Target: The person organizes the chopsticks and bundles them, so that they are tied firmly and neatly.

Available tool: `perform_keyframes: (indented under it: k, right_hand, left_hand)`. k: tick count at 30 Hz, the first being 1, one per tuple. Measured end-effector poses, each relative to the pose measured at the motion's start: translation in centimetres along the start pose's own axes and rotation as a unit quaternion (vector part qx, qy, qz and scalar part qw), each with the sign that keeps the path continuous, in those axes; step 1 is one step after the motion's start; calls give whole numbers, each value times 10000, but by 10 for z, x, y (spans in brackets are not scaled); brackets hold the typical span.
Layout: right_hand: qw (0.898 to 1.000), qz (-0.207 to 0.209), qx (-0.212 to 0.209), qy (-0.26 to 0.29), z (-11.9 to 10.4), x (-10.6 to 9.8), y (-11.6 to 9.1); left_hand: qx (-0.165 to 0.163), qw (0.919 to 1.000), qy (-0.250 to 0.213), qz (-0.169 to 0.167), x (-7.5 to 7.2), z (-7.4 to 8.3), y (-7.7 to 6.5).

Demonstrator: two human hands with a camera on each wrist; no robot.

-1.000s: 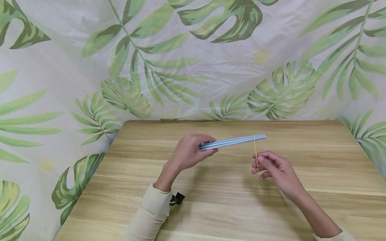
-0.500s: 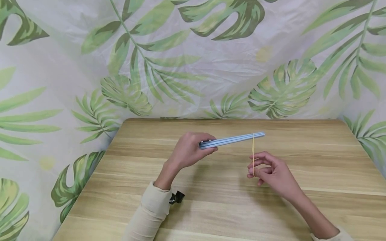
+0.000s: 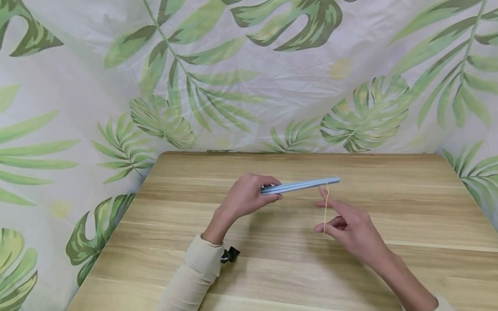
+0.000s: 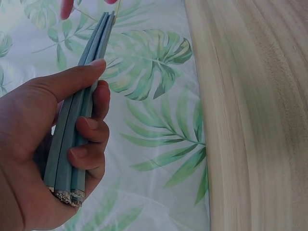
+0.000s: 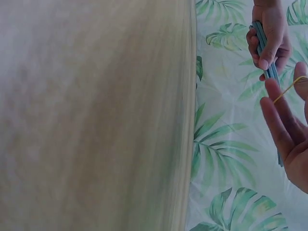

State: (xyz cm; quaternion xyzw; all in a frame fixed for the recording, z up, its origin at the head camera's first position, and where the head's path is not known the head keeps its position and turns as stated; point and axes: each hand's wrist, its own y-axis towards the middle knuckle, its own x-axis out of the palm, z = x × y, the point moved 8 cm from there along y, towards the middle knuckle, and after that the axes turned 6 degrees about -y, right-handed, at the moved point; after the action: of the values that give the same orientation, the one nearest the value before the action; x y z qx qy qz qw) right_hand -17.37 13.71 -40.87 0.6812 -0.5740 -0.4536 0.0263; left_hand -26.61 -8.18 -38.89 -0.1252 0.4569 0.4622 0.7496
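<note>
My left hand (image 3: 245, 196) grips one end of a bundle of blue chopsticks (image 3: 299, 185), held above the table and pointing right. Silver patterned ends of the chopsticks (image 4: 67, 154) show at the palm in the left wrist view, with the thumb laid along the top. A thin yellow rubber band (image 3: 326, 211) hangs round the bundle near its far tip. It stretches down to my right hand (image 3: 358, 233), where it loops over the thumb. In the right wrist view the rubber band (image 5: 288, 89) runs from the thumb towards the spread, mostly straight fingers.
Below both hands lies a wood-grain table (image 3: 272, 276). A pale cloth with green leaves (image 3: 233, 86) hangs behind the table's back edge and at its sides. Something small and black (image 3: 231, 255) sticks out at the left sleeve cuff.
The right hand has moved slightly left, and its fingers have spread, with a fingertip now up near the chopsticks. The band has slid onto the thumb. The left hand has hardly moved.
</note>
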Motion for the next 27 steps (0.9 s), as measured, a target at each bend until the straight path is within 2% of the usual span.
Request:
perform_keyframes:
  k: [5, 9, 12, 15, 17, 20, 24, 27]
  right_hand:
    - [9956, -179, 922, 35, 3, 5, -3]
    - [9834, -277, 1744, 425, 11, 8, -7]
    - [9671, -364, 2193, 1241, 16, 13, -9]
    - [9430, -480, 2454, 2195, 20, 17, -10]
    - [9281, -561, 2575, 2630, 24, 20, -11]
    - [9137, -672, 2766, 2902, 34, 22, -12]
    - [9033, -730, 2936, 3040, 47, 17, -14]
    - [9033, -717, 2874, 3103, 54, 10, -13]
  left_hand:
    - [32, 9998, 50, 165, -2, 2, 1]
    - [117, 9988, 125, 457, -6, 6, 0]
    - [249, 9974, 94, 673, -9, 10, -1]
    - [451, 9963, -15, 730, -9, 13, 0]
    - [611, 9957, -120, 687, -8, 15, 0]
    - [811, 9951, -254, 495, -6, 17, -1]
    - [910, 9948, -426, 162, -6, 14, -2]
    - [907, 9945, -512, -53, -6, 12, -3]
